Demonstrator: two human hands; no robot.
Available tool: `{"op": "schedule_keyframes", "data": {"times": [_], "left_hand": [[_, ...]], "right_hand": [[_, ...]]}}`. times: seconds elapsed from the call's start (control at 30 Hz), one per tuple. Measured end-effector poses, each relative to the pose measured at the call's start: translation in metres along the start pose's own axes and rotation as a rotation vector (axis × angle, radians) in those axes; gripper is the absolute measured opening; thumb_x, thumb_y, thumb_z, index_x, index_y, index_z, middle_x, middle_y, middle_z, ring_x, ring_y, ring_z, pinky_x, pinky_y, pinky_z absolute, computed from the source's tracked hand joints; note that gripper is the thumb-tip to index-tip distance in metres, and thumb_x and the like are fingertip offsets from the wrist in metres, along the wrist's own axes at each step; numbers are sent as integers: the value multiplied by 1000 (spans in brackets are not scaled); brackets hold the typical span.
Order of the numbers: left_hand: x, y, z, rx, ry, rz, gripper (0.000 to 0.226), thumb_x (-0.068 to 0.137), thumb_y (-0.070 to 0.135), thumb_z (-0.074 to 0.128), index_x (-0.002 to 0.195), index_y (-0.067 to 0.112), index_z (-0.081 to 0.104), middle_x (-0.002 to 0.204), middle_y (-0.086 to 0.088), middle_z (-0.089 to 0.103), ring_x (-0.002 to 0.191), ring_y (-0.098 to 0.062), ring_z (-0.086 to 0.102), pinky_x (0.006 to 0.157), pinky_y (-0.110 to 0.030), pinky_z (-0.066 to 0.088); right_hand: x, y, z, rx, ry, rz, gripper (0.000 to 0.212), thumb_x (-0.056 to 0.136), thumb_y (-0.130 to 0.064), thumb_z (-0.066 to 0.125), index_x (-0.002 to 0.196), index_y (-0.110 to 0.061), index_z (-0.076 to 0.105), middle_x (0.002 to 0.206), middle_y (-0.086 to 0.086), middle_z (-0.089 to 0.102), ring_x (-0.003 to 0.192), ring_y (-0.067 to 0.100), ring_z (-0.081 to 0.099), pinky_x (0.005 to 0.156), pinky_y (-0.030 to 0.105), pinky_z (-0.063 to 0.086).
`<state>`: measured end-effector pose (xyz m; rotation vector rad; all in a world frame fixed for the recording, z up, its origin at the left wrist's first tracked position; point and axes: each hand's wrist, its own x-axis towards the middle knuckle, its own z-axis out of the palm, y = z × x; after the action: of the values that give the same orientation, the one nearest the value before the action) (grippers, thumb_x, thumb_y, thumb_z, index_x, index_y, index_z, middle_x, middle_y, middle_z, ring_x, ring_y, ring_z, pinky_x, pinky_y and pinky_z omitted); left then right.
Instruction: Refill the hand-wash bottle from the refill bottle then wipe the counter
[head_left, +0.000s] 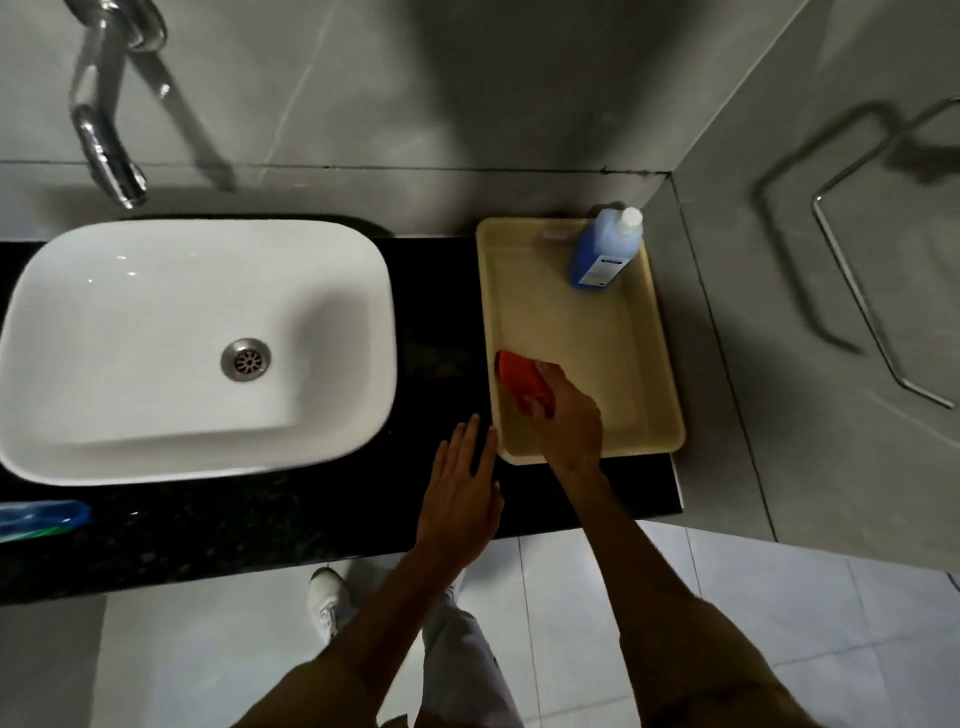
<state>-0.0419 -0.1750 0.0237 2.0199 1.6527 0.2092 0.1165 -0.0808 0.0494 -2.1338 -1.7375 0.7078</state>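
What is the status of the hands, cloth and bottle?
Right hand gripping orange cloth inside tray. Left hand flat, empty. Blue bottle capped, upright in tray.

The scene is dim and slightly soft all over. Light seems to fall from above and behind the tap, which throws a long blurred shadow across the wall tiles. The rail at right casts a dark doubled shadow to its left. The sink is the brightest area, with small glints on its rim. The black table swallows detail. Wide-angle distortion bends the edges, and both forearms loom dark at the bottom.
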Motion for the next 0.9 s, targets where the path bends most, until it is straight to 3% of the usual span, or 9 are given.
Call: {"op": "schedule_keyframes", "data": {"times": [0.1,0.17,0.27,0.37,0.5,0.57,0.77,0.9], "left_hand": [[16,7,7,31,-53,5,75,99,36,45,159,16,5,169,-11,2,156,-29,-1,126,-50,15],[21,9,11,47,-86,1,80,99,37,47,159,17,-2,169,-12,-1,156,-29,-3,126,-50,14],[22,8,15,70,-91,0,84,97,37,49,158,16,-6,168,-13,-3,156,-30,-1,126,-51,16],[22,8,15,93,-85,7,86,96,37,49,158,14,-5,168,-14,-5,156,-30,-2,126,-51,16],[23,9,14,140,-87,22,83,96,40,46,159,13,-1,168,-11,-8,155,-29,-6,126,-51,13],[22,11,14,165,-99,21,82,97,42,45,159,12,1,168,-12,-7,155,-29,-6,126,-52,14],[20,15,10,215,-157,10,85,97,49,41,158,12,-5,168,-11,-12,155,-29,-10,125,-53,8],[22,19,-13,196,-185,-1,84,100,49,39,157,12,-10,167,-11,-14,155,-29,-12,126,-52,5]], "right_hand": [[7,11,12,-31,-72,-6,44,100,-32,56,144,-30,48,128,3,68,111,28,68,95,36,54],[6,18,21,-25,-195,-10,49,101,-34,54,148,-29,43,143,2,59,123,27,62,101,38,52],[4,32,27,-143,-360,-71,60,105,-34,48,159,-30,23,168,-6,21,151,21,29,121,40,32],[8,39,26,-259,-403,-114,65,105,-30,48,161,-27,14,170,-5,7,157,20,10,128,42,16],[14,31,24,-278,-407,-63,71,103,-24,52,161,-28,12,170,-7,3,157,26,8,126,45,23],[12,29,25,-272,-426,-60,71,104,-30,50,161,-28,8,171,-6,-2,157,25,4,125,45,25],[6,37,24,-434,-510,-138,72,105,-55,22,159,-23,-14,168,0,-21,156,20,-16,128,49,2],[5,16,12,-415,-484,-115,67,107,-48,24,161,-20,-1,170,4,-11,158,23,-6,129,47,5]]}}
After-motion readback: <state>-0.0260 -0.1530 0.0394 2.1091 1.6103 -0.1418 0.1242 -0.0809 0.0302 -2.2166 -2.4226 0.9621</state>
